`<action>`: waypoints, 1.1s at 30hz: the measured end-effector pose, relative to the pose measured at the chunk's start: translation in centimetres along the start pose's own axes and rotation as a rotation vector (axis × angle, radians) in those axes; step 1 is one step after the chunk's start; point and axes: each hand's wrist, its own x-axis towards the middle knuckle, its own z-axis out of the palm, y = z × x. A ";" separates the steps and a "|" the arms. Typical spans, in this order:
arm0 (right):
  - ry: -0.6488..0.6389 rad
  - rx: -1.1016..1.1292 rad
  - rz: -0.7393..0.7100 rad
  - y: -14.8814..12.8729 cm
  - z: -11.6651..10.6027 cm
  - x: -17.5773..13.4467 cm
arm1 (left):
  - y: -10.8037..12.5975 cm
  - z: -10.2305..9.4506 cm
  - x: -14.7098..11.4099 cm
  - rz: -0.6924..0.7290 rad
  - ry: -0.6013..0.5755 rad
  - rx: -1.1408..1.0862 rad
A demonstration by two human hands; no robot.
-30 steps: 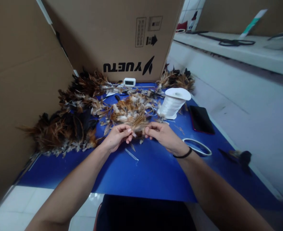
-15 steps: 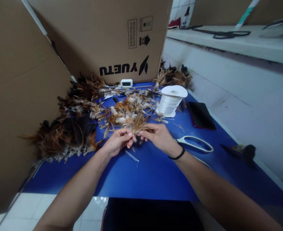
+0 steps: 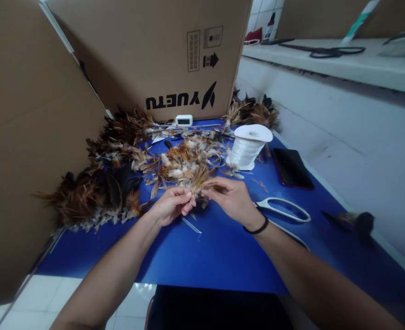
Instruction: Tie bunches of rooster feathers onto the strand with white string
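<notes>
Between my two hands is a small bunch of light brown feathers (image 3: 202, 176), its tips fanned away from me. My left hand (image 3: 175, 205) pinches the base of the bunch between thumb and fingers. From the other side my right hand (image 3: 230, 198), with a black band at the wrist, has its fingers closed on the feathers. Just beyond lies a loose heap of brown and white feathers (image 3: 178, 160). A short strip of clear ribbon (image 3: 191, 224) rests on the blue table (image 3: 216, 261) below my hands.
A white spool (image 3: 246, 149) stands behind my right hand. White-handled scissors (image 3: 286, 209) and a dark phone (image 3: 293, 168) lie to the right. Feather bundles (image 3: 95, 197) line the left. A cardboard box (image 3: 147, 50) and small digital clock (image 3: 184, 120) are at the back.
My hands stay on the feather bunch, the fingers shifting slightly at its base. The whole view has moved a little, so things appear slightly lower and to the right.
</notes>
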 end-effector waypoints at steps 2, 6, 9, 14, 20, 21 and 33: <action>-0.005 -0.051 -0.034 0.2 0.0 -0.1 | 0.0 0.0 0.0 -0.011 -0.006 0.006; -0.028 -0.116 -0.110 0.3 0.0 -0.2 | -0.1 -0.1 0.0 -0.013 -0.016 0.018; -0.019 -0.162 -0.189 0.2 0.0 -0.2 | -0.2 -0.2 0.0 -0.011 -0.022 0.011; 0.011 -0.270 -0.381 0.0 0.0 -0.3 | -0.3 -0.2 0.1 -0.010 -0.032 0.000; -0.005 -0.365 -0.531 -0.2 0.0 -0.4 | -0.2 -0.2 0.1 -0.006 -0.029 0.020; -0.018 -0.373 -0.537 -0.2 0.0 -0.5 | -0.2 -0.2 0.0 -0.007 -0.029 0.022; 0.097 -0.197 -0.108 0.0 0.2 -0.3 | -0.6 -0.5 0.4 0.220 0.069 0.124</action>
